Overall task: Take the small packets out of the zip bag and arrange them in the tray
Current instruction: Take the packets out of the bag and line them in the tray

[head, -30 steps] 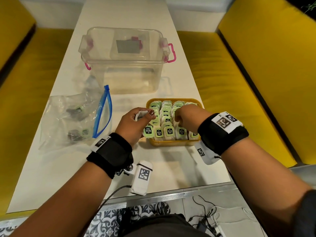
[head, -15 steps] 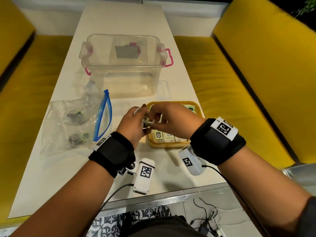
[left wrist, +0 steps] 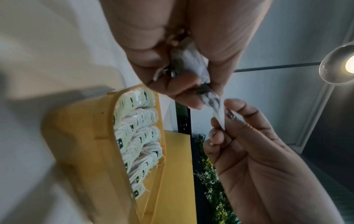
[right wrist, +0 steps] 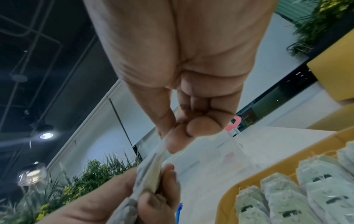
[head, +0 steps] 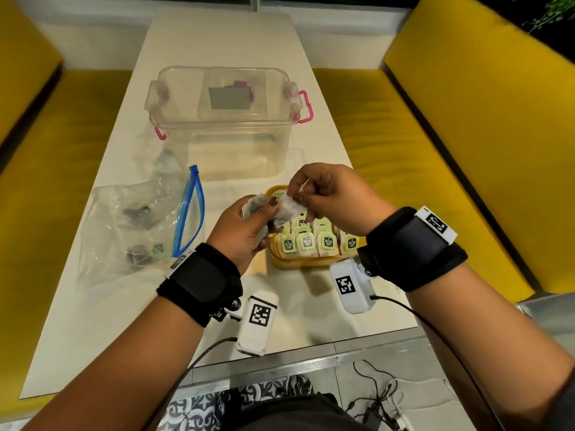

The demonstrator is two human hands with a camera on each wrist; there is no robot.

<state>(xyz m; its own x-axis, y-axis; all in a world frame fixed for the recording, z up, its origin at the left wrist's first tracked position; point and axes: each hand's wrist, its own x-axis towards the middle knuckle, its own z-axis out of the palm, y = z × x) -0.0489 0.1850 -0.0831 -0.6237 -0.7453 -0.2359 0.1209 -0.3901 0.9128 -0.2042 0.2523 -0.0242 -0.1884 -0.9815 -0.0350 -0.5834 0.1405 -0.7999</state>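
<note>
My left hand [head: 249, 225] grips a small bunch of white tea-bag packets [head: 255, 205] just above the left end of the yellow tray [head: 298, 262]. One packet [head: 287, 211] sticks out of the bunch, and my right hand [head: 323, 194] pinches its upper edge between thumb and forefinger. In the left wrist view the same packet [left wrist: 216, 109] stretches from my left fingers to the right hand's fingertips [left wrist: 233, 106]. Rows of green-tagged packets [head: 317, 241] stand upright in the tray. The clear zip bag [head: 137, 225] with its blue zip lies open to the left and holds a few packets.
A clear plastic storage box [head: 224, 119] with pink latches stands behind the tray on the white table [head: 124, 306]. Yellow benches [head: 404, 150] run along both sides. Cables lie on the floor below the table's near edge.
My right hand left the tray's packets and came over to the left hand, then both hands rose a little. It now pinches one packet from the bunch in my left hand.
</note>
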